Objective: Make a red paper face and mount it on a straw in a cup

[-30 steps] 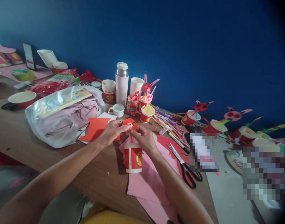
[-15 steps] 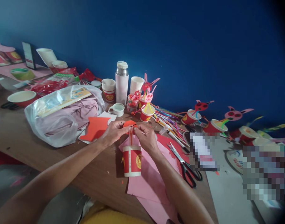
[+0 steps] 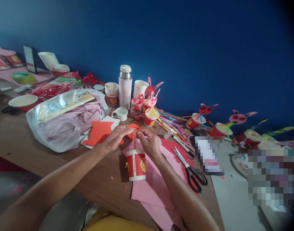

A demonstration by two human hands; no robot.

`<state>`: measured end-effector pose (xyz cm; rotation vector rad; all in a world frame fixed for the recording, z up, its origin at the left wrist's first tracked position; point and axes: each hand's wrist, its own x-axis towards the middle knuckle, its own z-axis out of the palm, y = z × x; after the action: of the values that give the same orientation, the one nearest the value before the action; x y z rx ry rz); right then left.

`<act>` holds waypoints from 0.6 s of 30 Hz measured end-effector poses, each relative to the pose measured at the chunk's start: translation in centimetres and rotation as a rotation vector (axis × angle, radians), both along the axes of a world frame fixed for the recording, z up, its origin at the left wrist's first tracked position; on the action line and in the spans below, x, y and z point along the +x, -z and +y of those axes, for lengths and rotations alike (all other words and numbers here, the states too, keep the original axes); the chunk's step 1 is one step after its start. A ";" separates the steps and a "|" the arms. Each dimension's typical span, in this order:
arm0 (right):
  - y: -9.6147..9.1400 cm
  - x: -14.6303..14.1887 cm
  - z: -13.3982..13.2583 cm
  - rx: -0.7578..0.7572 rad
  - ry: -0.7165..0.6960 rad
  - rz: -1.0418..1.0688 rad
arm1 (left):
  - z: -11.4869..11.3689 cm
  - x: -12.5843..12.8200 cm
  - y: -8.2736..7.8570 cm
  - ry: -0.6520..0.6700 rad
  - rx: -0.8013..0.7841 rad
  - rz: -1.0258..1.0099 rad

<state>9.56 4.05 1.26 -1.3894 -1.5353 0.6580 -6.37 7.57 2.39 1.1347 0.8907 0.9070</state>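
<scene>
My left hand [image 3: 116,137] pinches the edge of a rounded orange paper piece [image 3: 131,127] above a red paper cup. From the other side my right hand [image 3: 149,141] presses thumb and fingers together on the same piece; a small dark strip shows between the fingertips. An orange stem [image 3: 134,143] runs down from the paper into the cup [image 3: 136,165], which stands upright on the pink sheets [image 3: 156,186] and table. Left of the hands lies more cut orange paper [image 3: 98,132]. Black-handled scissors [image 3: 191,171] rest open to the right.
A clear plastic bag [image 3: 65,122] bulges at left. Behind stand a thermos [image 3: 125,89], stacked cups [image 3: 111,93] and a small white mug [image 3: 120,113]. Coloured sticks [image 3: 178,128] lie spread out. Several cups with animal faces [image 3: 206,109] line the wall side. A phone [image 3: 208,155] lies at right.
Both hands stay at the orange paper with only slight finger shifts. The paper has tilted a little. The cup remains in place; the view has shifted slightly.
</scene>
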 end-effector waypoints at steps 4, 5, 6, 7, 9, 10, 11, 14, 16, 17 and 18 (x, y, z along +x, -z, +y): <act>0.2 -0.1 -0.1 -0.030 -0.030 0.051 | 0.0 0.2 0.1 -0.033 -0.002 0.024; 0.1 0.0 -0.2 -0.033 -0.038 0.062 | 0.0 0.2 0.0 -0.040 -0.002 0.030; -0.1 0.2 -0.4 -0.035 -0.044 0.077 | -0.1 0.2 -0.1 -0.047 -0.001 0.035; -0.3 0.5 -0.7 -0.040 -0.046 0.090 | -0.1 0.1 -0.2 -0.054 0.002 0.038; -0.8 1.8 -1.8 -0.041 -0.030 0.098 | -0.1 0.0 -0.3 -0.070 0.013 0.039; -1.0 2.7 -2.4 -0.055 -0.009 0.062 | -0.1 -0.1 -0.4 -0.076 0.019 0.036; -1.2 3.8 -3.2 -0.030 0.008 -0.006 | 0.0 -0.2 -0.5 -0.079 0.024 0.031; -1.3 7.9 -6.1 0.001 0.057 -0.285 | 0.0 -0.4 -0.6 -0.080 0.039 0.023; -0.8 10.5 -8.1 -0.091 0.089 -0.510 | 0.0 -0.5 -0.7 -0.082 0.049 0.032; -0.4 11.7 -9.0 -0.129 0.120 -0.614 | -0.1 -0.6 -0.7 -0.082 0.054 0.038; 0.0 12.6 -9.9 -0.180 0.143 -0.704 | -0.1 -0.6 -0.7 -0.082 0.060 0.043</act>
<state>22.20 -5.83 1.26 -1.9812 -1.9136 0.2181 -6.97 7.50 3.12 1.1804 0.9564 0.9851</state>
